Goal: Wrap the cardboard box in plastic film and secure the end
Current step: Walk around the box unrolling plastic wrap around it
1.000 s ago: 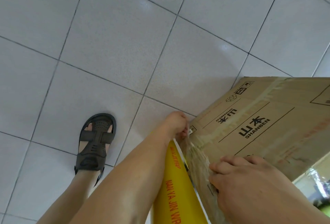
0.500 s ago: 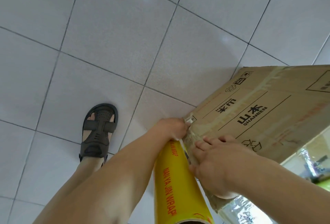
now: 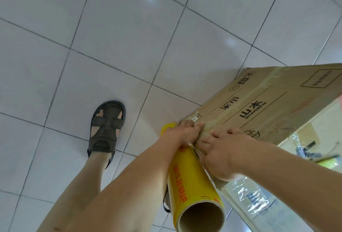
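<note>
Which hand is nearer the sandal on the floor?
Left. The left hand works at the cardboard box corner just above the yellow film roll, on the side towards the sandal. The right hand lies on the box, farther from it.

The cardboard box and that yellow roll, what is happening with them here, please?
A person is wrapping the cardboard box in plastic film. Both hands meet at the box's near corner: the left hand pinches the film against the corner, and the right hand presses its fingers on the box edge beside it. The yellow film roll lies along the box under the left forearm. Shiny film already covers the lower side of the box. One sandal stands on the tiled floor.
</note>
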Demonstrator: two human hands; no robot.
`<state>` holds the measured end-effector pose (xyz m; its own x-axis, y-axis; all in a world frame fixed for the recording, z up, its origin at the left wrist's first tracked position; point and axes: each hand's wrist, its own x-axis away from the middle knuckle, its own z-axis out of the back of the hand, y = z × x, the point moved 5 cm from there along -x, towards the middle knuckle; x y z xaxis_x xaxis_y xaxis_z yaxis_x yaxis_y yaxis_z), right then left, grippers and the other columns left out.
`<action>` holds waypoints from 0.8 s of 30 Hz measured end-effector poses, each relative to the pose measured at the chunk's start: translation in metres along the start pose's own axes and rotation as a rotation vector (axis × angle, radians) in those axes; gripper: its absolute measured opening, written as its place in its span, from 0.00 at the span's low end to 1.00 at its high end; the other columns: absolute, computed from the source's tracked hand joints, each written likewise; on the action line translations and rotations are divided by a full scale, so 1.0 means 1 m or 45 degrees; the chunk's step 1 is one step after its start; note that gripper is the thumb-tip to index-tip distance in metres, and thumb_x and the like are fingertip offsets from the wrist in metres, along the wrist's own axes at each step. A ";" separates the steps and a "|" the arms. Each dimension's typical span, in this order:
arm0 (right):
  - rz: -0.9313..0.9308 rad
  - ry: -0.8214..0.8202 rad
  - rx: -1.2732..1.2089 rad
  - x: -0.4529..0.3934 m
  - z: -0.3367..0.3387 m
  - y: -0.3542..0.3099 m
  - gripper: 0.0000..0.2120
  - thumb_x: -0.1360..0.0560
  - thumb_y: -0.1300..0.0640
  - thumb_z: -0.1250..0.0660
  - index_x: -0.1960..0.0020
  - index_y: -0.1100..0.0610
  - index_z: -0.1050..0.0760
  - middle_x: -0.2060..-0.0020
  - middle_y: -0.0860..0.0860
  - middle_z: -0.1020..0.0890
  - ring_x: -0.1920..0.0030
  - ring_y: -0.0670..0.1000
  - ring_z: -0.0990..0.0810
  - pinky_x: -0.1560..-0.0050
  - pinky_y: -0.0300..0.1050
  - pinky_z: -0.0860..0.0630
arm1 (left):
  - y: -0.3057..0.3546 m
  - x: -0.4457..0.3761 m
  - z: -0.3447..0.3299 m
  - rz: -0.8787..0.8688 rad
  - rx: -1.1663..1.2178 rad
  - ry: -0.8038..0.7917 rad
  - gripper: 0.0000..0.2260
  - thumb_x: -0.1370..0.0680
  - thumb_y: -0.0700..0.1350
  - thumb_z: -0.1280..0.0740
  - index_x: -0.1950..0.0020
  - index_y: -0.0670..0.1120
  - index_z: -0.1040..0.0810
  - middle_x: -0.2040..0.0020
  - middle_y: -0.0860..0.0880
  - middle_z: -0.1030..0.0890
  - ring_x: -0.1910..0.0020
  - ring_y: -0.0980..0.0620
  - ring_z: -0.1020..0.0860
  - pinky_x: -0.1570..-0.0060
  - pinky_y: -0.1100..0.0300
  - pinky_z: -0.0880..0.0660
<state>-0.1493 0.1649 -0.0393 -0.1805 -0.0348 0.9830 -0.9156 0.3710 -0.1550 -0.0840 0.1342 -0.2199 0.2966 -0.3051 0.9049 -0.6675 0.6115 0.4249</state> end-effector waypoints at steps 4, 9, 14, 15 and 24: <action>-0.017 0.374 -0.274 0.027 0.016 0.001 0.24 0.16 0.44 0.53 0.20 0.47 0.45 0.20 0.47 0.46 0.21 0.52 0.51 0.24 0.59 0.50 | 0.017 0.022 0.008 -0.017 -0.013 0.113 0.30 0.10 0.57 0.47 0.10 0.49 0.47 0.11 0.41 0.46 0.13 0.38 0.45 0.17 0.38 0.44; -0.159 1.412 -1.082 0.115 -0.021 -0.030 0.17 0.20 0.43 0.48 0.41 0.46 0.24 0.46 0.42 0.20 0.47 0.44 0.23 0.52 0.40 0.30 | 0.047 0.083 0.002 -0.069 0.272 0.078 0.27 0.11 0.58 0.49 0.17 0.46 0.31 0.19 0.37 0.29 0.18 0.36 0.33 0.20 0.48 0.36; -0.538 0.817 -1.693 0.128 -0.123 -0.079 0.09 0.21 0.37 0.49 0.53 0.41 0.38 0.52 0.40 0.22 0.57 0.41 0.23 0.52 0.46 0.26 | 0.061 0.133 -0.002 0.106 0.552 0.124 0.40 0.15 0.73 0.50 0.15 0.46 0.31 0.14 0.45 0.33 0.17 0.42 0.32 0.17 0.51 0.39; -0.474 0.621 -1.682 0.122 -0.134 -0.089 0.08 0.21 0.37 0.52 0.49 0.39 0.39 0.46 0.43 0.23 0.51 0.45 0.21 0.48 0.48 0.26 | 0.064 0.141 -0.005 0.135 0.559 0.117 0.41 0.17 0.75 0.51 0.16 0.47 0.30 0.15 0.44 0.32 0.18 0.41 0.31 0.18 0.50 0.38; -0.397 0.912 -2.130 0.057 -0.152 -0.103 0.13 0.17 0.53 0.44 0.33 0.50 0.37 0.58 0.50 0.18 0.60 0.49 0.19 0.58 0.46 0.23 | 0.052 0.152 -0.028 0.178 0.897 0.032 0.54 0.34 0.89 0.47 0.24 0.52 0.21 0.38 0.41 0.13 0.39 0.39 0.14 0.30 0.44 0.21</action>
<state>-0.0108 0.2659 0.0480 0.4830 -0.0872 0.8713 0.4686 0.8663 -0.1731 -0.0546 0.1398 -0.0592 0.1863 -0.2364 0.9536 -0.9800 0.0247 0.1976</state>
